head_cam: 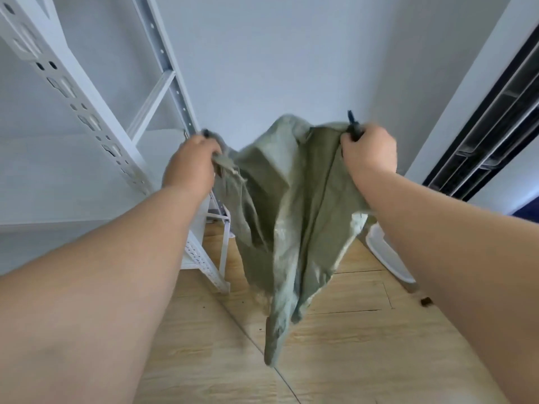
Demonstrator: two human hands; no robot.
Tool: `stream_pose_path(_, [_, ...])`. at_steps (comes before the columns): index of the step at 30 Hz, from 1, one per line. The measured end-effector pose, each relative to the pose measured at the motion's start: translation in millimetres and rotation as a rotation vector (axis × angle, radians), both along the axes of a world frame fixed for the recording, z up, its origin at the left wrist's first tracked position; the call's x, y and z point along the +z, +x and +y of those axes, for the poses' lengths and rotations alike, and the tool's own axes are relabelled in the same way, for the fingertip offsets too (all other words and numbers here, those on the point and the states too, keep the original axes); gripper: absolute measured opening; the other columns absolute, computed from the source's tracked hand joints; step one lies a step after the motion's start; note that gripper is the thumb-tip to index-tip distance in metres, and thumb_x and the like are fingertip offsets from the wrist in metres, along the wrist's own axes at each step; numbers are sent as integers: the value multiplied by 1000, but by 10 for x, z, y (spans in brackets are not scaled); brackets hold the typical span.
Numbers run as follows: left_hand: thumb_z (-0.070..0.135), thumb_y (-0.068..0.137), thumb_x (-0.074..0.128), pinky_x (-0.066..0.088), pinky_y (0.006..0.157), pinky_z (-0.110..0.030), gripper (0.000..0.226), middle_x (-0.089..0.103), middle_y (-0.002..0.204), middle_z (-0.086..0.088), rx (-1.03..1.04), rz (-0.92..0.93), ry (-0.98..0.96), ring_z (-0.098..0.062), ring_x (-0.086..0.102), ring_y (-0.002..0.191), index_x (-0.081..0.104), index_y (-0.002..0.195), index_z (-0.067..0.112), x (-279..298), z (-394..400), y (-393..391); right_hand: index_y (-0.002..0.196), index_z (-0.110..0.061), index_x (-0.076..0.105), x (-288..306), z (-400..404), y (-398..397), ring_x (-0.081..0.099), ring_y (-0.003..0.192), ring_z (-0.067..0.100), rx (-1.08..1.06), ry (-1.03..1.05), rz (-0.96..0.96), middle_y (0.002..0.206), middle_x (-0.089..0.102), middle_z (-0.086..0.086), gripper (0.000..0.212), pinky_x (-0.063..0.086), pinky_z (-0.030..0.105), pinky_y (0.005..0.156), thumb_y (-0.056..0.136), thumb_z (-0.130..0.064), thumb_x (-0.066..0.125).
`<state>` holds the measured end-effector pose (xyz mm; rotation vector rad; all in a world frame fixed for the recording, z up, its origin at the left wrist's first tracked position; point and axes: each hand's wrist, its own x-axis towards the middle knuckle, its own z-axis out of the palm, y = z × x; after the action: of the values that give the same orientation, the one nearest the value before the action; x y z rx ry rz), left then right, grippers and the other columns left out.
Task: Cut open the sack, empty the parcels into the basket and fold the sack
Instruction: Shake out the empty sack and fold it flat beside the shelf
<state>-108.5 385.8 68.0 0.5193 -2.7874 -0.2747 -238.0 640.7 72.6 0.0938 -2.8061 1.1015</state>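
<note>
Green sack [280, 205] hangs limp between raised hands, long axis vertical, tail above wood floor; left hand [189, 164] and right hand [369, 151] each pinch top corner, roughly level; white basket [385, 255] low right, partly hidden

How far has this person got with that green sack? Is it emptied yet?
It looks emptied: the green sack hangs limp and flat above the wooden floor, with no bulge of parcels. Right now the left hand and right hand each grip a top corner, holding it spread in the air. Folding is what remains; no crease shows yet. A white container peeks out behind it; its contents are hidden.
</note>
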Motion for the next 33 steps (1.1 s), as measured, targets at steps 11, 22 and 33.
stream_pose_path(11, [4,89,47,43,85,-33,43,55,108,9,-442,-263,81,-14,48,108,61,108,40,152,617,19,78,-12,54,95,-86,175,50,51,18,229,0,-369,66,54,2,24,44,25,51,81,-32,67])
stream_pose_path(22, [37,92,55,42,68,-32,17,61,98,5,-349,-74,-103,-23,57,99,55,106,28,243,1147,-12,93,-20,71,316,-78,413,52,60,11,420,-248,-436,74,68,-9,26,47,24,59,86,-43,63])
stream_pose_path(33, [39,92,59,40,71,-32,24,64,99,-3,-4,-52,-6,-30,59,100,58,111,24,334,914,-61,95,-16,66,133,290,525,46,58,11,367,-400,-531,70,54,-2,16,45,24,59,84,-24,73])
